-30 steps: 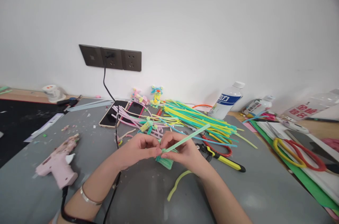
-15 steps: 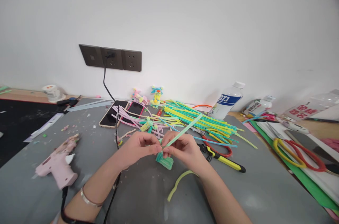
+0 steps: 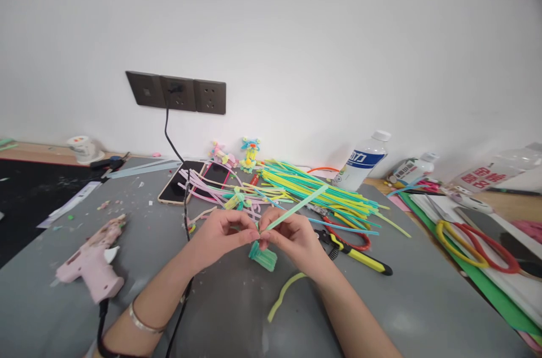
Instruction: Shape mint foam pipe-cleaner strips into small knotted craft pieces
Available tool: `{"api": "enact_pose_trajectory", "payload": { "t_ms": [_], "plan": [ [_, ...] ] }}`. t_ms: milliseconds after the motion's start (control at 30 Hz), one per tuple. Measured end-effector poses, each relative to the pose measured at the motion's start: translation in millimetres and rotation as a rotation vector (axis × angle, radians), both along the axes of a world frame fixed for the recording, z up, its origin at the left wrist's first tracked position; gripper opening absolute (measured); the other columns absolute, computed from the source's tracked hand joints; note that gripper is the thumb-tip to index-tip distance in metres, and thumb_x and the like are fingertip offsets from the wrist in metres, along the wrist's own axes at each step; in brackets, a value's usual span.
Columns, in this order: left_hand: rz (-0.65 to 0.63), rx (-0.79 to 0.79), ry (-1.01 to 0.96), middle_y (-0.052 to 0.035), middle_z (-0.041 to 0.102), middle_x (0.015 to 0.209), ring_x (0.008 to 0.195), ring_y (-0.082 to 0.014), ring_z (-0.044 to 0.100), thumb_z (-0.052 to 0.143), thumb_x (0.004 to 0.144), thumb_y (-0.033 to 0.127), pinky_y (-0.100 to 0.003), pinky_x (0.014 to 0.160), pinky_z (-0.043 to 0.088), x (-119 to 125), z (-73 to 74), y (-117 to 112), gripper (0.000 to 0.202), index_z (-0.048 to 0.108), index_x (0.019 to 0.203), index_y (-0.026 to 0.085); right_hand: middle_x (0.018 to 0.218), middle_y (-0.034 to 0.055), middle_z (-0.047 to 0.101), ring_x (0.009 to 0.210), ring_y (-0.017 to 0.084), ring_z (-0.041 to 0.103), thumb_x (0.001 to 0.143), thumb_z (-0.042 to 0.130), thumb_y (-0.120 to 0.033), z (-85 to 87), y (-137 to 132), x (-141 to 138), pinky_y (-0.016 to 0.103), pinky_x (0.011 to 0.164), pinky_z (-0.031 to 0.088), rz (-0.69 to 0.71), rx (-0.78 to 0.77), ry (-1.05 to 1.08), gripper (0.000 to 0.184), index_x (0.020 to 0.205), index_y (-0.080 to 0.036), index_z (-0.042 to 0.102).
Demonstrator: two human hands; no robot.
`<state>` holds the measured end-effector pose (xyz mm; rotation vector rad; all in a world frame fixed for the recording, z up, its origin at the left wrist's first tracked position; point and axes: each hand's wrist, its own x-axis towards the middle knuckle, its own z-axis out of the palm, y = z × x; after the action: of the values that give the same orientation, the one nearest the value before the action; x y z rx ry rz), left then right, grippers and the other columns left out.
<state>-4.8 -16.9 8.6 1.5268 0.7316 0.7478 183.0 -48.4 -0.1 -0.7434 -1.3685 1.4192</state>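
Both my hands meet over the grey mat point(image 3: 220, 313), pinching one green pipe cleaner point(image 3: 296, 206). My left hand point(image 3: 218, 234) pinches its coiled end, a small green bundle point(image 3: 263, 256) hanging just below my fingertips. My right hand point(image 3: 292, 236) is closed on the stem, whose free end slants up to the right above the pile of green, yellow and blue pipe cleaners point(image 3: 322, 191). A short yellow-green piece point(image 3: 284, 293) lies on the mat under my right wrist.
A pink glue gun point(image 3: 94, 262) lies at left, its black cord running up to the wall sockets point(image 3: 178, 91). Two phones point(image 3: 192, 180), pink pipe cleaners, small figures point(image 3: 250, 153), yellow-handled pliers point(image 3: 358, 253), a water bottle point(image 3: 362, 161) and red-yellow scissors point(image 3: 476, 239) surround the mat.
The stem's free end has swung from pointing far right to steeper and nearer. My hands have shifted slightly up; the green bundle stays below my fingertips.
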Motion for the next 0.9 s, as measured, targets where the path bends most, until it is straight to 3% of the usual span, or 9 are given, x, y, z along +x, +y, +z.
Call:
{"api": "enact_pose_trajectory", "payload": {
  "t_ms": [300, 400, 667, 900],
  "plan": [
    [0.283, 0.612, 0.027, 0.0006, 0.065, 0.068, 0.059, -0.0096, 0.052, 0.073, 0.079, 0.014, -0.019, 0.052, 0.038, 2.1, -4.6, -1.6, 0.006, 0.07, 0.074, 0.017, 0.078, 0.001, 0.059, 0.063, 0.012, 0.062, 0.084, 0.073, -0.035, 1.9, 1.1, -3.4, 0.024, 0.06, 0.054, -0.085, 0.011, -0.03, 0.019, 0.082, -0.016, 0.069],
    [0.324, 0.732, 0.001, 0.0004, 0.066, 0.069, 0.059, -0.0094, 0.053, 0.073, 0.08, 0.012, -0.019, 0.052, 0.04, 2.7, -6.6, -2.1, 0.006, 0.07, 0.078, 0.017, 0.075, 0.0005, 0.06, 0.062, 0.012, 0.063, 0.086, 0.071, -0.036, 1.8, 2.0, -2.7, 0.024, 0.061, 0.054, -0.104, -0.009, -0.044, 0.021, 0.083, -0.016, 0.069],
    [0.308, 0.729, -0.006, -0.0013, 0.066, 0.069, 0.057, -0.0101, 0.055, 0.071, 0.081, 0.011, -0.019, 0.049, 0.042, 4.7, -4.6, -4.1, 0.008, 0.07, 0.076, 0.016, 0.07, -0.0005, 0.062, 0.061, 0.012, 0.063, 0.08, 0.077, -0.038, 4.1, 1.4, -1.2, 0.024, 0.061, 0.054, -0.123, -0.016, -0.041, 0.021, 0.08, -0.017, 0.07],
    [0.209, 0.703, 0.024, -0.0021, 0.066, 0.072, 0.064, -0.0118, 0.058, 0.067, 0.085, 0.014, -0.021, 0.056, 0.045, 0.3, -5.7, -3.3, 0.009, 0.071, 0.078, 0.018, 0.066, 0.0011, 0.065, 0.058, 0.013, 0.064, 0.078, 0.078, -0.038, 6.9, 4.4, 4.0, 0.025, 0.059, 0.053, -0.019, -0.087, -0.057, 0.023, 0.077, -0.016, 0.071]
  ]
}}
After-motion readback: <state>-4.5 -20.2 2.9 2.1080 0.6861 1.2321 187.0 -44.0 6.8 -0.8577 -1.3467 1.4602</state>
